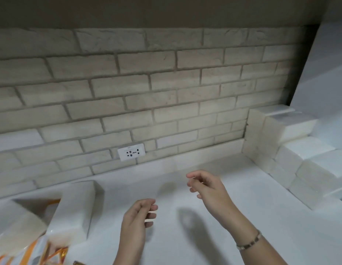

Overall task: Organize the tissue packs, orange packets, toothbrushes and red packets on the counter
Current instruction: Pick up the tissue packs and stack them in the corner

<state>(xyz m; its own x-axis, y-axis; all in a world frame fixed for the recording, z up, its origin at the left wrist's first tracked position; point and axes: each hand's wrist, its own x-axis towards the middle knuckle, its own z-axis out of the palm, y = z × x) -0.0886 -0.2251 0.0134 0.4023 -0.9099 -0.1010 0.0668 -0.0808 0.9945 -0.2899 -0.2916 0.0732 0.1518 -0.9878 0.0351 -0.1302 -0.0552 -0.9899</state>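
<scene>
Left hand (136, 217) and right hand (206, 186) hover empty, fingers loosely curled; the tissue pack (76, 205) lies lengthwise toward the brick wall (147, 83).

White tissue packs (307, 152) stand stacked right of the right hand (206, 186), while a lone tissue pack (76, 205) and blurred orange packets (38, 253) lie left of the left hand (137, 217).

We see both hands raised in the lower middle of the frame, neither holding anything. The left hand (137, 217) sits lower, fingers loosely curled inward. The right hand (206, 186) is higher and to its right, fingers relaxed and slightly bent (a bracelet (249, 240) circles that wrist), forearm running to the lower right.
</scene>
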